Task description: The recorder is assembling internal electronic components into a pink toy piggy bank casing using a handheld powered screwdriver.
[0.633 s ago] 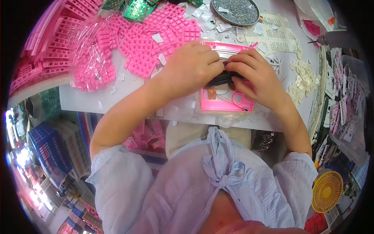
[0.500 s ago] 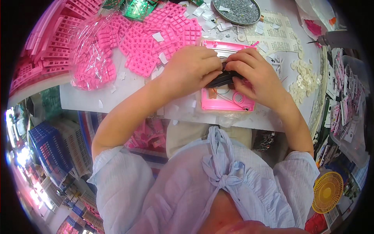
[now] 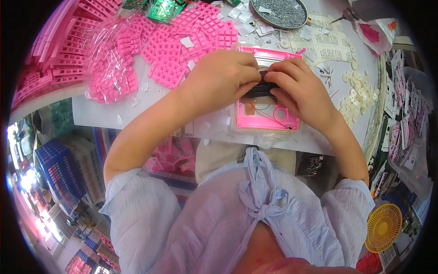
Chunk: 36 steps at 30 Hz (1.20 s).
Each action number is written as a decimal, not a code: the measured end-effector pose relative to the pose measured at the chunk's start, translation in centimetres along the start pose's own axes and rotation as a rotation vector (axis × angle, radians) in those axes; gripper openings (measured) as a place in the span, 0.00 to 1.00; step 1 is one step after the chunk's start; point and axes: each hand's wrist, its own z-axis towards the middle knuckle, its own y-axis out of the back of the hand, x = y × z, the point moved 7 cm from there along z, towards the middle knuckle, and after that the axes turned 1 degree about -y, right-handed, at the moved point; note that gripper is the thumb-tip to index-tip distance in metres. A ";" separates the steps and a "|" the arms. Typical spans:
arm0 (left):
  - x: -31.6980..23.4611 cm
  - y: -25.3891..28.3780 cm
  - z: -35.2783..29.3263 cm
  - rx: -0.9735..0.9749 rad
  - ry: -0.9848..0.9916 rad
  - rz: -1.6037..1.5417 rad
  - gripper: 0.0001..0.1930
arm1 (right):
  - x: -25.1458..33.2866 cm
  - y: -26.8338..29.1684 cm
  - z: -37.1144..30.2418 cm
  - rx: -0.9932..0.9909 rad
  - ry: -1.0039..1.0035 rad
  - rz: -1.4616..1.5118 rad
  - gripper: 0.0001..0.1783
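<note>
A pink plastic casing (image 3: pixel 260 122) lies on the table in front of me, with a round ring and thin wires inside its near end. Across its middle sits a black plastic part (image 3: pixel 258 91). My left hand (image 3: pixel 226 75) pinches the part's left and far side with fingers closed. From the other side my right hand (image 3: pixel 296 89) has bent fingers and thumb on it. The fingertips of both hands almost meet over the part and hide much of it. Whether the part touches the casing floor, I cannot tell.
Pink keypad pieces (image 3: pixel 166 61) are heaped at the left, some in a clear bag (image 3: pixel 109 68). Behind stand green circuit boards (image 3: pixel 164 10) and a round tray of screws (image 3: pixel 280 20). White discs (image 3: pixel 358 98) lie at right, below an electric screwdriver (image 3: pixel 365 11).
The black part was tilted and now lies more level across the casing. My hands have hardly shifted. The electric screwdriver at the right has swung farther away.
</note>
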 end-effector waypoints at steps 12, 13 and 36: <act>5.2 -3.6 -0.3 0.194 0.621 -0.601 0.10 | 1.4 0.1 -0.2 0.008 -0.045 -0.137 0.17; 5.5 -3.9 -0.4 0.225 0.659 -0.612 0.10 | 1.6 0.1 -0.2 0.009 -0.036 -0.157 0.16; 3.8 -2.7 1.7 0.318 0.561 -0.415 0.07 | 3.4 -0.4 0.3 0.095 -0.030 -0.385 0.19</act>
